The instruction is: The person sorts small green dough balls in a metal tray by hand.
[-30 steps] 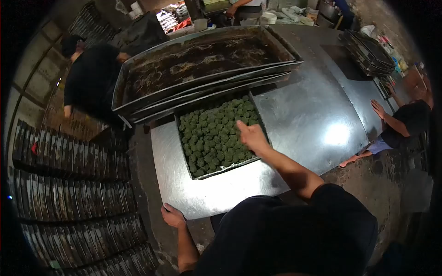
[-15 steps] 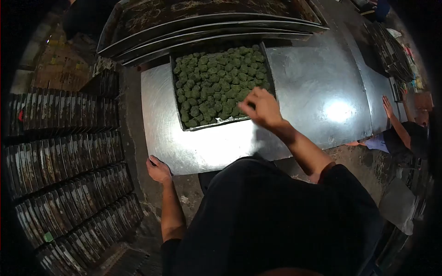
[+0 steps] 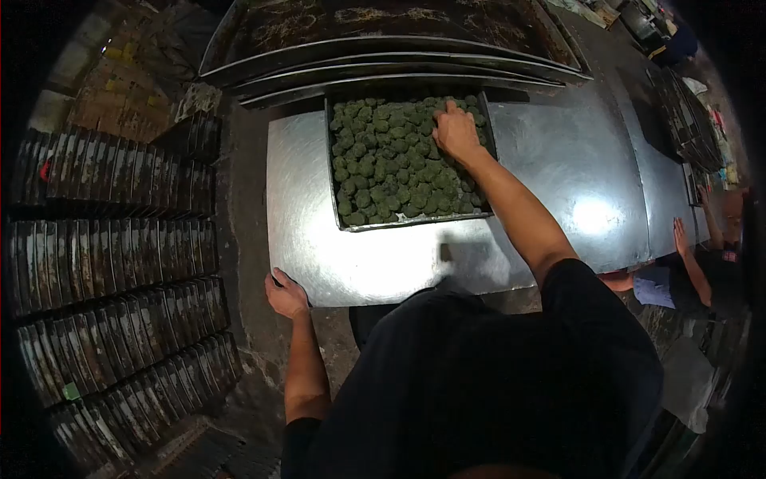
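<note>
Green balls (image 3: 387, 152) lie under and beside the right hand (image 3: 458, 134), its hold unclear, while the left hand (image 3: 287, 295) clasps the table (image 3: 297, 231) edge.

- Shiny metal table (image 3: 550, 152), a seam (image 3: 640, 172) running across its right part
- White light (image 3: 594, 214) glaring near its front edge
- Dark, stained floor (image 3: 246, 180) beyond its left edge

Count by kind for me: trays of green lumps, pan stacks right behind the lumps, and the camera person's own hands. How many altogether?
Lump tray: 1
Pan stack: 1
Hands, left hand and right hand: 2
Total: 4
</note>
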The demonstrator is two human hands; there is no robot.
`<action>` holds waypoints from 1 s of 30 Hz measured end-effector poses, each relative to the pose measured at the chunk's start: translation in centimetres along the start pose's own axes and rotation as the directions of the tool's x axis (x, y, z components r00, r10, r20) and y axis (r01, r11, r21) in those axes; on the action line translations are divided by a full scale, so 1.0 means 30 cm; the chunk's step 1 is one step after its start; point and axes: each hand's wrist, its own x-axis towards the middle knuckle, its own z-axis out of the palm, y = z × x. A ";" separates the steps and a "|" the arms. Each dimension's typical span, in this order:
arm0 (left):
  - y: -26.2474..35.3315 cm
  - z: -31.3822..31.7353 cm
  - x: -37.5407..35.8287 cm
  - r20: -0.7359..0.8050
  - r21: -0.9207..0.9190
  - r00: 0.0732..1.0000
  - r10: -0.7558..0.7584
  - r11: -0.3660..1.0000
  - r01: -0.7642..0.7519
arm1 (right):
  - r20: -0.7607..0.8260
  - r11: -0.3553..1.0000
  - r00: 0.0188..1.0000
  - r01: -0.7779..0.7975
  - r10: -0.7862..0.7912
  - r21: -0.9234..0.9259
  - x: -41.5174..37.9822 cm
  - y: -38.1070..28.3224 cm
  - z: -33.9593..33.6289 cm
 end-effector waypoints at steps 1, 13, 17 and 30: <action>-0.002 0.001 0.008 0.015 -0.004 1.000 0.001 1.000 -0.001 | 0.007 1.000 1.000 -0.001 0.001 -0.003 -0.008 0.010 -0.007; 0.012 -0.005 -0.001 0.010 0.030 1.000 0.003 1.000 -0.003 | 0.663 -0.595 0.748 -0.539 -0.014 0.596 -0.210 0.090 -0.257; 0.006 0.002 0.003 0.001 0.044 0.999 0.052 0.998 -0.051 | 0.266 0.189 0.797 -0.424 0.543 0.886 -0.295 -0.042 -0.245; -0.010 0.001 -0.005 -0.053 -0.057 0.987 0.153 0.986 -0.156 | 0.616 -0.063 0.745 -0.623 0.254 0.780 -0.396 -0.065 -0.266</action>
